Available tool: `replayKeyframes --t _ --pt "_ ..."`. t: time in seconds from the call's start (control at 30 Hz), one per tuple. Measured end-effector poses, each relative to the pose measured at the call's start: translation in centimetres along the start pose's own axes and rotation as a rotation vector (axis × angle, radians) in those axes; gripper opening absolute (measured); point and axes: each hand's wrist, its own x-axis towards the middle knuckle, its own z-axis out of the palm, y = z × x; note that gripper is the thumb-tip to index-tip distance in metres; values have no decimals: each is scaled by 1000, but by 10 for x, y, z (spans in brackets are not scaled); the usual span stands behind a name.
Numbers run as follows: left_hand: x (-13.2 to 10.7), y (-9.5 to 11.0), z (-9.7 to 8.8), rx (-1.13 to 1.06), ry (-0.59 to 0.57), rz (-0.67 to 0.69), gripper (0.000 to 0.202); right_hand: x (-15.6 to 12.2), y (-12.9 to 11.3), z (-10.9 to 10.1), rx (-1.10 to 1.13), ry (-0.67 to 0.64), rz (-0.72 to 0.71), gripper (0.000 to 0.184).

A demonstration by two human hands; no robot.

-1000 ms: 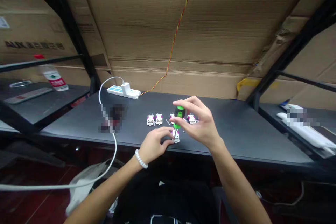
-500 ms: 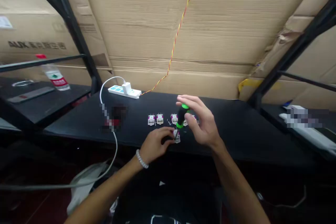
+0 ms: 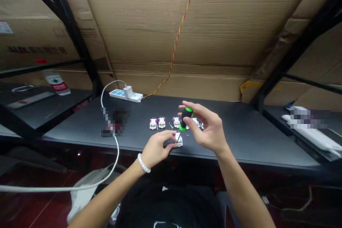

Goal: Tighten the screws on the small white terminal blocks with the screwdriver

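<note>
The small white part (image 3: 179,139), marked with magenta, lies on the table (image 3: 253,139) close to its near edge, about midway along it. Our left hand (image 3: 157,147) is closed on it, fingertips pinching its left side and pressing it down onto the table top. A bead bracelet (image 3: 143,162) circles that wrist.

The thin shaft of the screwdriver (image 3: 185,119) meets the part from above, and the tool leans with its black and green handle tipped up and to the right. Our right hand (image 3: 208,130) grips the handle with thumb and fingertips; the other fingers curl loosely around it. The exact spot where the tip touches is too small for us to tell.

Just behind, toward the far edge, a row of like parts (image 3: 161,122) lies across the middle of the table, two at the left close together and more partly hidden behind the screwdriver and our right hand. Tiny loose bits lie between them; we cannot tell what they are.

Further left a blurred dark object (image 3: 114,123) sits near the table's left edge, and a white cable (image 3: 107,121) runs past it and drops over the near edge. The cable comes from a charger (image 3: 128,91) plugged into a power strip (image 3: 121,94) at the far left corner. A twisted red and yellow wire (image 3: 179,32) climbs from the strip up the cardboard (image 3: 227,25) behind the table.
</note>
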Motion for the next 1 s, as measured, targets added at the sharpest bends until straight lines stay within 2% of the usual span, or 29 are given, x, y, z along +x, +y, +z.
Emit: replayKeyframes --t 0.17,0.33,0.53,0.73,0.83,1.0 --pt "3 -1 -1 34 -1 3 3 -11 2 -28 -49 388 -53 44" --pt "10 1 -8 45 -57 11 8 -22 3 -63 -128 551 -64 40" --pt "37 22 -13 60 -119 98 19 -24 6 -87 -150 631 -92 37" --pt "79 36 9 321 -304 191 22 -25 3 -93 -140 640 -108 38" --pt "91 45 20 486 -342 166 26 -26 1 -93 -134 635 -99 38" --pt "100 59 29 702 -528 44 21 -26 1 -93 -122 608 -97 38"
